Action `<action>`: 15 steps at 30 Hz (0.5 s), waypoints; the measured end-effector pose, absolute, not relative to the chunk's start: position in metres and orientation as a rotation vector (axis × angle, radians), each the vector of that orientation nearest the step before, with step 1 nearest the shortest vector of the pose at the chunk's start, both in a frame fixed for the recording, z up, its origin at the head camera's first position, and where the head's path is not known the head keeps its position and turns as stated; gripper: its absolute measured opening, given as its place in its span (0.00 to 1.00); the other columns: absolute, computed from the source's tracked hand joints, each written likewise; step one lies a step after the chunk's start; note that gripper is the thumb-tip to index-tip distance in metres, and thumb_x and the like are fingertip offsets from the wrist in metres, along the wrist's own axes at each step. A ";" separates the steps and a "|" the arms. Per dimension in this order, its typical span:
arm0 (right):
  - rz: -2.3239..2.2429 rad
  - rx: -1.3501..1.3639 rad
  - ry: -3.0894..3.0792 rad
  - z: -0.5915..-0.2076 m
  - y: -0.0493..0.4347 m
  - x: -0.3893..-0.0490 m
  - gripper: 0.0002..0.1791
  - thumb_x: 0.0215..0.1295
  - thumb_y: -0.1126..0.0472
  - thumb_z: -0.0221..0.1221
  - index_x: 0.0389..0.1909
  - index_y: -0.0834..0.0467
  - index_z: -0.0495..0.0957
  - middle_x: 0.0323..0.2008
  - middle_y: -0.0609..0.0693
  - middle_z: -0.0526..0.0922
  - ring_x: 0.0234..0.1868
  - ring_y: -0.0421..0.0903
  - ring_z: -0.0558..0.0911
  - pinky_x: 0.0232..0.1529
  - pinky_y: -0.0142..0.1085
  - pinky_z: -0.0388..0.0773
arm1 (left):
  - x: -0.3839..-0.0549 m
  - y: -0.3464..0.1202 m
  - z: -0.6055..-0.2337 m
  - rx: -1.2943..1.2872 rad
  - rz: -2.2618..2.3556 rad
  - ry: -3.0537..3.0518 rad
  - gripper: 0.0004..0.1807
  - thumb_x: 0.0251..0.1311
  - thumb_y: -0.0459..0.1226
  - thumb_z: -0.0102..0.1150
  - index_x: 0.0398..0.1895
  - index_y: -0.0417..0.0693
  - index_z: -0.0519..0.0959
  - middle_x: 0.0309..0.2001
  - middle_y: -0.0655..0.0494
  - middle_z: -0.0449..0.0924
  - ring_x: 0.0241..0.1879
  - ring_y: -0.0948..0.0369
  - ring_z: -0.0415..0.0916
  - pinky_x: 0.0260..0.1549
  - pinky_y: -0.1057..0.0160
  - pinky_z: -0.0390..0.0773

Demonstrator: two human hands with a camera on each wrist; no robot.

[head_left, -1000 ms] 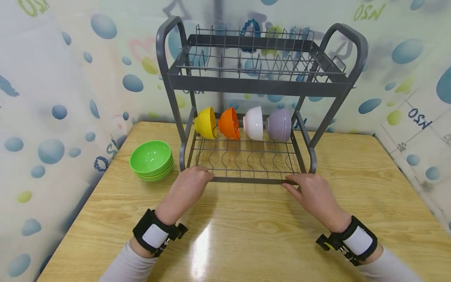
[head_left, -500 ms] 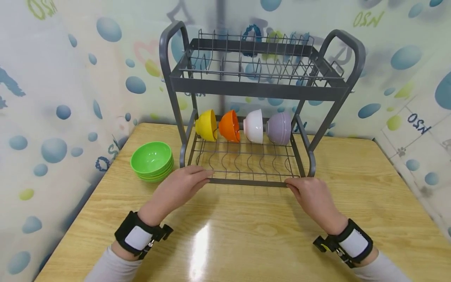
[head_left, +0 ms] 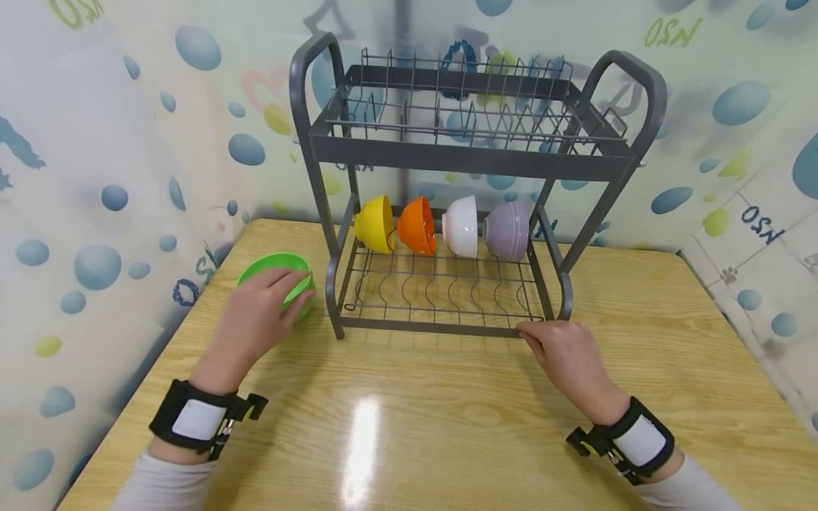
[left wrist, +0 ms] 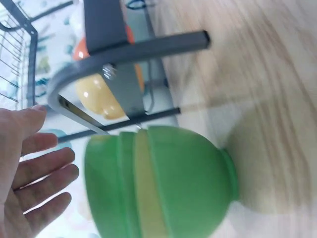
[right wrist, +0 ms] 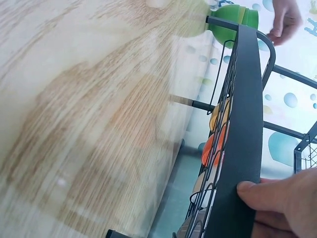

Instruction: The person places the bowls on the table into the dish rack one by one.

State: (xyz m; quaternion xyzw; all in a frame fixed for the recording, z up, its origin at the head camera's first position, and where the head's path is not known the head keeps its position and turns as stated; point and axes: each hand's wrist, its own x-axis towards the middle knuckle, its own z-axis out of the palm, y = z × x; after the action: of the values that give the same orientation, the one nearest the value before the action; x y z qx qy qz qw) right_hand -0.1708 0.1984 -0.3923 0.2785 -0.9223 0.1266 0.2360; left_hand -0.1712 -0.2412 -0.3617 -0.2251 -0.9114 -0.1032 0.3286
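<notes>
My left hand hovers over a stack of green bowls at the left of the dish rack, hiding part of it in the head view. In the left wrist view its fingers are loosely extended beside the upper rim of the stacked bowls, with a yellowish band between the green ones. My right hand pinches the front rail of the grey two-tier dish rack near its right corner. The right wrist view shows the thumb pressed on that flat rail.
On the rack's lower tier several bowls stand on their sides at the back: yellow, orange, white and purple. The upper wire tier rises above them. Behind the wooden table is a patterned wall.
My left hand has let go of the rack's front left corner and moved left over the green bowls. The right hand keeps its hold on the front rail.
</notes>
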 end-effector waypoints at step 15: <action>0.347 0.757 -2.555 -0.392 0.199 -0.171 0.07 0.54 0.65 0.66 0.35 0.58 0.87 0.28 0.51 0.88 0.26 0.45 0.85 0.25 0.42 0.81 | -0.169 -0.257 -0.378 -0.389 -0.176 -2.693 0.17 0.59 0.41 0.61 0.44 0.37 0.82 0.38 0.40 0.84 0.33 0.46 0.81 0.28 0.48 0.80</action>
State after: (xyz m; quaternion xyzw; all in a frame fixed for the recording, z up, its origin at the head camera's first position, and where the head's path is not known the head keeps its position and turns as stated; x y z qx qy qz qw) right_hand -0.1706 0.1985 -0.3924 0.2744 -0.9263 0.1258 0.2254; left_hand -0.1685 -0.2573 -0.3784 -0.1394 -0.9665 -0.0631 0.2058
